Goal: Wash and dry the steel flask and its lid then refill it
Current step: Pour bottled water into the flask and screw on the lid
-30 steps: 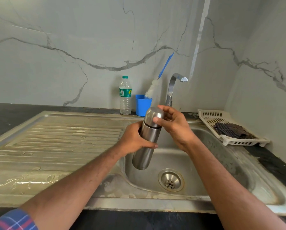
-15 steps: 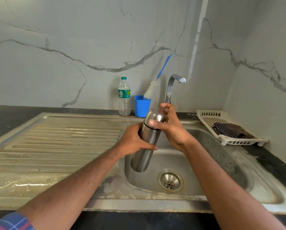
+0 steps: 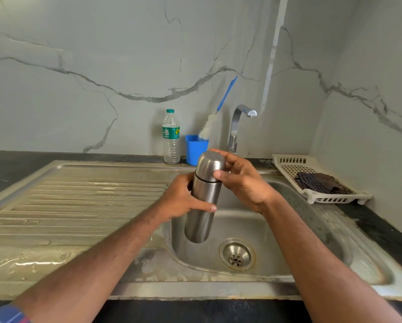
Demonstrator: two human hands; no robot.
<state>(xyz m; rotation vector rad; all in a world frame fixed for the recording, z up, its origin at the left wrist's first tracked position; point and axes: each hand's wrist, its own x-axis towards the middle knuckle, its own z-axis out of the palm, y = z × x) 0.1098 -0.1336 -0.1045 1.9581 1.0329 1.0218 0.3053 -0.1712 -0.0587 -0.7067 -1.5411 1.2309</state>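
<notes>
Over the sink [image 3: 335,229], the left hand [image 3: 181,199] grips the flask [image 3: 203,206] by its body, tilted, while the right hand [image 3: 244,180] curls round its lid [image 3: 210,166], still on.

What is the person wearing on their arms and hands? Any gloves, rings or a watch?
No gloves: the left hand and the right hand are bare, and no ring, watch or bracelet shows. Both forearms are uncovered. The only clothing in view is a bit of checked sleeve in blue with red and pale lines, at the bottom left corner on the left arm.
</notes>
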